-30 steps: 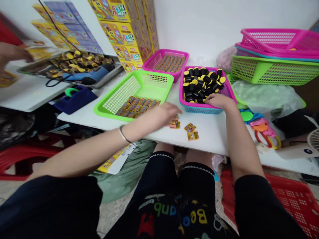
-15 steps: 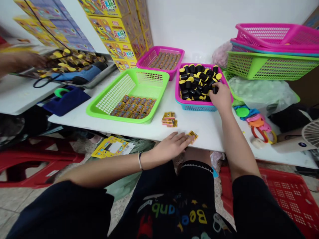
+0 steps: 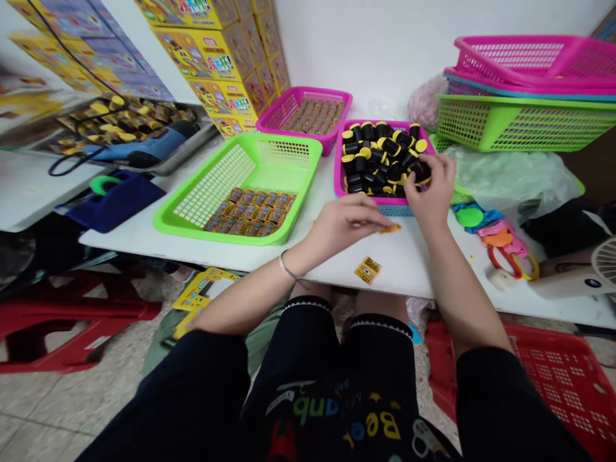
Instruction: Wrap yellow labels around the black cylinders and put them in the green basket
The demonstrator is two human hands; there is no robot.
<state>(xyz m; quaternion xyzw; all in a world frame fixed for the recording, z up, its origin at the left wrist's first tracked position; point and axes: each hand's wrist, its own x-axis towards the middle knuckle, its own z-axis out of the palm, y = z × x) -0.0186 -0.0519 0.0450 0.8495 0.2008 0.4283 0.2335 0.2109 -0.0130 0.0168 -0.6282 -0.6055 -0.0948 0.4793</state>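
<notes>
My left hand [image 3: 353, 224] is pinched on a small yellow label [image 3: 389, 228], held above the white table just in front of the pink basket. At that basket's [image 3: 339, 160] right front corner, my right hand [image 3: 432, 186] has its thumb and fingers around a black container with a yellow cap [image 3: 419, 171]. Many similar black containers are heaped in the basket. Another yellow label [image 3: 368, 270] lies near the table's front edge. To the left, a green basket [image 3: 168, 221] holds rows of wrapped containers [image 3: 255, 212].
A second pink basket [image 3: 347, 115] with wrapped pieces stands behind. Yellow boxes [image 3: 206, 54] are stacked at the back left. Stacked baskets [image 3: 510, 122], tape rolls [image 3: 500, 240] and a fan [image 3: 568, 276] are at the right. A blue tape dispenser [image 3: 115, 208] sits left.
My left hand has lifted off the table and moved forward with a label. My right hand has drawn slightly back and right. The co-worker's hand at the far left has gone from view.
</notes>
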